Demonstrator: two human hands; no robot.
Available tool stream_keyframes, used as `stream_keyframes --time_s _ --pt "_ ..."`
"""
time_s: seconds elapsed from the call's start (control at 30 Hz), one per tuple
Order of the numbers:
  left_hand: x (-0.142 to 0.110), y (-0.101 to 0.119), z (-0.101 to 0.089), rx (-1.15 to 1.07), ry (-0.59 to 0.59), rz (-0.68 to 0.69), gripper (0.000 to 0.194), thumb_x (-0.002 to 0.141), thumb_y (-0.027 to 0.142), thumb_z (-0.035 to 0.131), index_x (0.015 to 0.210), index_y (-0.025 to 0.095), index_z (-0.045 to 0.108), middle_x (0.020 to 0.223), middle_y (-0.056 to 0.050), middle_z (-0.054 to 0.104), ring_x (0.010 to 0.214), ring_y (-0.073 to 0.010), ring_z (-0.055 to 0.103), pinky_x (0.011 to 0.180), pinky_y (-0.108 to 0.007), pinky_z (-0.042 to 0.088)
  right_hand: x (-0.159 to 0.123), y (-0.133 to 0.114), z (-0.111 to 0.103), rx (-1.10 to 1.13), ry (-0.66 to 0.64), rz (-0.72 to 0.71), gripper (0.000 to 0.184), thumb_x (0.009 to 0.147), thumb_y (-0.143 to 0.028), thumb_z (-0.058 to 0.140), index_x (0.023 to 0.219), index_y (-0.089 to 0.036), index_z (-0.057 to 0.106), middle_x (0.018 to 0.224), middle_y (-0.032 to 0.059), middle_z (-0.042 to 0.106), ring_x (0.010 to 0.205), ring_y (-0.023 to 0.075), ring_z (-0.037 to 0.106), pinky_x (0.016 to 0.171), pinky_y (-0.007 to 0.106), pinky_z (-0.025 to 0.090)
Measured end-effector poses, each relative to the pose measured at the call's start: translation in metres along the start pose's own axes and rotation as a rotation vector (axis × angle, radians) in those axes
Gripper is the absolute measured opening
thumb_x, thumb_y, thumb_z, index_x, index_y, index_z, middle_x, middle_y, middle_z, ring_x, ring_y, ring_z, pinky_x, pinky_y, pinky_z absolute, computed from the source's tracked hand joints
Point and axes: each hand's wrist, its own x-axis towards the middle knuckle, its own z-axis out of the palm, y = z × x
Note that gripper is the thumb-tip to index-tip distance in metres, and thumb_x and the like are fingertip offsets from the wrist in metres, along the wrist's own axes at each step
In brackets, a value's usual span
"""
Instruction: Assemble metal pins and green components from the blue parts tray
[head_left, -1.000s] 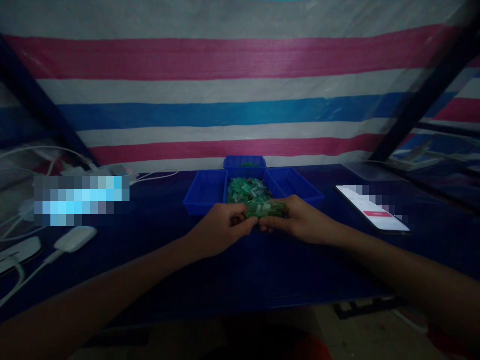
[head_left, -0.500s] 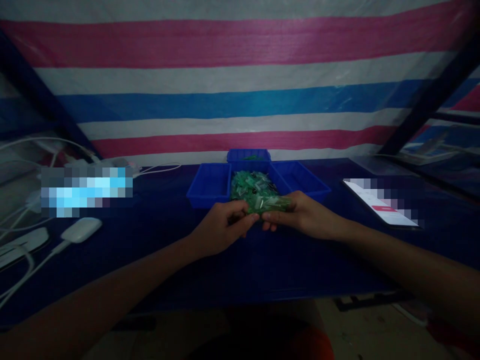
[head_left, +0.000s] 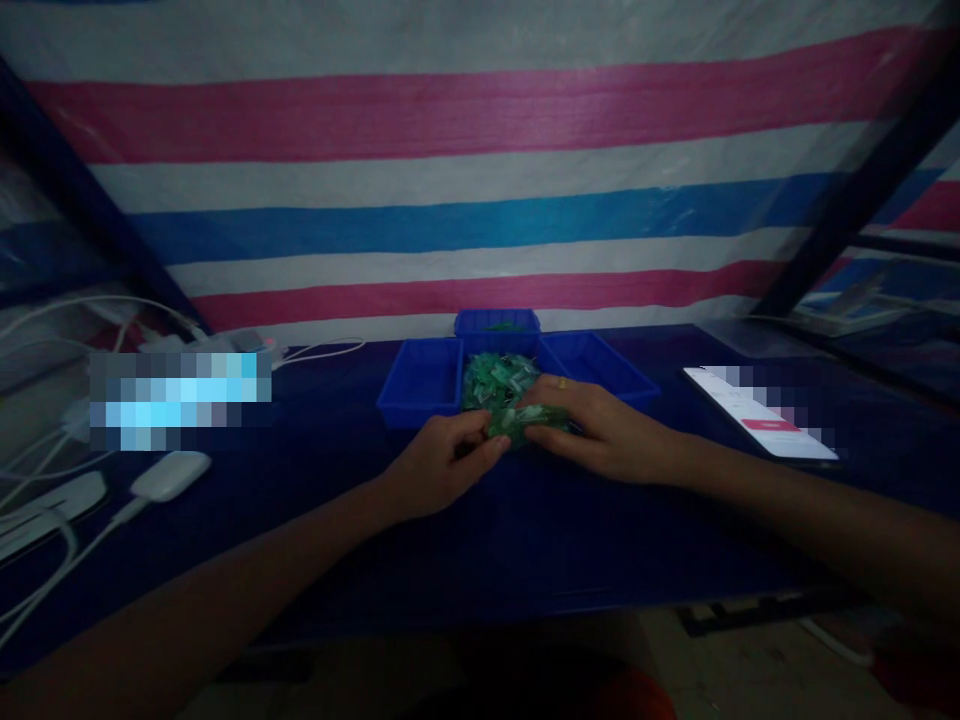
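Between my two hands, in front of the bins, lies a green, partly clear bundle (head_left: 551, 416); it looks like several thin strips or packets together, but the exact kind is too dim to tell. My left hand (head_left: 431, 465) pinches its left end between thumb and curled fingers. From the right, my right hand (head_left: 604, 430), with a ring on one finger, is closed around the bundle, fingers over the top and thumb on the near side. Just behind my fingers sits a heap of loose green and clear pieces (head_left: 491, 380).
Blue bins stand around the heap: a left bin (head_left: 418, 408), a right bin (head_left: 600, 362) and a back bin (head_left: 496, 318) with some green inside. A lit phone (head_left: 739, 400) rests at right. White cables and a white charger (head_left: 171, 476) lie at left on the blue table (head_left: 510, 540).
My right hand has rolled over the bundle, so its back and ring now show. The bundle sits slightly lower and more level. The whole view has shifted a little.
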Motion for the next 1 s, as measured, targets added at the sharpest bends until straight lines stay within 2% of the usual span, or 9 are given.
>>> stream_keyframes --time_s 0.13,0.2,0.27,0.33,0.43,0.53,0.63,0.83,1.0 --pt "0.002 -0.001 -0.001 -0.006 0.05 -0.023 0.031 0.083 0.034 0.045 0.058 0.015 0.039 0.046 0.008 0.035 0.042 -0.0045 0.034 0.041 -0.017 0.025 -0.003 0.005 0.004 -0.029 0.089 0.017 0.007 0.084 -0.017 0.039 0.088 -0.017 0.044 0.081 0.0037 0.049 0.073 0.0143 0.048 0.067 0.029 0.041" --pt "0.003 -0.003 -0.001 -0.116 0.01 -0.085 0.032 0.083 0.037 0.045 0.06 0.016 0.039 0.045 0.008 0.037 0.04 -0.0043 0.035 0.039 -0.017 0.025 -0.007 0.008 0.009 -0.034 0.106 0.031 0.006 0.084 -0.018 0.039 0.087 -0.017 0.044 0.08 0.0035 0.049 0.071 0.0139 0.047 0.066 0.029 0.041" --pt "0.004 -0.004 -0.004 -0.309 -0.114 -0.184 0.029 0.083 0.04 0.044 0.067 0.016 0.043 0.045 0.008 0.042 0.038 -0.0049 0.039 0.038 -0.016 0.03 -0.012 0.009 0.011 -0.044 0.098 0.022 0.006 0.085 -0.02 0.04 0.087 -0.018 0.045 0.079 0.0033 0.05 0.07 0.0135 0.048 0.064 0.028 0.041" --pt "0.005 -0.006 -0.008 -0.502 -0.297 -0.289 0.026 0.082 0.041 0.046 0.076 0.016 0.047 0.047 0.006 0.048 0.038 -0.0066 0.046 0.038 -0.017 0.036 -0.016 0.009 0.011 -0.058 0.114 0.004 0.007 0.085 -0.022 0.041 0.087 -0.018 0.047 0.076 0.0024 0.052 0.067 0.0127 0.049 0.06 0.026 0.041" --pt "0.005 -0.007 -0.018 -0.659 -0.605 -0.425 0.023 0.074 0.033 0.061 0.087 0.015 0.053 0.063 0.002 0.06 0.048 -0.0099 0.057 0.04 -0.018 0.043 -0.021 0.007 0.008 -0.084 0.107 -0.059 0.013 0.084 -0.019 0.041 0.093 -0.017 0.051 0.075 0.0016 0.057 0.063 0.0105 0.053 0.056 0.022 0.04" --pt "0.004 -0.01 -0.026 -0.734 -0.814 -0.479 0.037 0.068 0.025 0.067 0.102 0.019 0.055 0.079 -0.002 0.064 0.059 -0.0132 0.062 0.044 -0.019 0.048 -0.024 0.005 0.005 -0.145 0.115 -0.092 0.022 0.084 -0.016 0.039 0.099 -0.016 0.054 0.063 -0.0017 0.059 0.052 0.0079 0.052 0.05 0.02 0.038" --pt "0.004 -0.014 -0.028 -0.828 -0.956 -0.5 0.053 0.063 0.024 0.071 0.112 0.023 0.052 0.089 -0.003 0.065 0.069 -0.0172 0.065 0.047 -0.022 0.051 -0.026 0.004 0.004 -0.215 0.192 -0.067 0.024 0.084 -0.019 0.039 0.098 -0.015 0.058 0.05 -0.0044 0.055 0.042 0.007 0.047 0.045 0.019 0.035" --pt "0.005 -0.015 -0.024 -0.875 -1.135 -0.501 0.077 0.053 0.022 0.077 0.123 0.024 0.045 0.103 -0.005 0.061 0.093 -0.0254 0.06 0.06 -0.03 0.054 -0.027 0.003 0.005 -0.309 0.243 -0.037 0.027 0.085 -0.026 0.04 0.098 -0.018 0.062 0.056 -0.0021 0.062 0.045 0.0083 0.051 0.047 0.02 0.038" --pt "0.005 -0.012 -0.023 -0.873 -1.128 -0.387 0.09 0.049 0.025 0.08 0.128 0.025 0.037 0.111 -0.006 0.056 0.103 -0.0268 0.054 0.076 -0.037 0.05 -0.029 0.001 0.007 -0.336 0.253 -0.021 0.028 0.084 -0.026 0.041 0.099 -0.019 0.063 0.054 -0.0016 0.062 0.045 0.009 0.052 0.047 0.021 0.039"
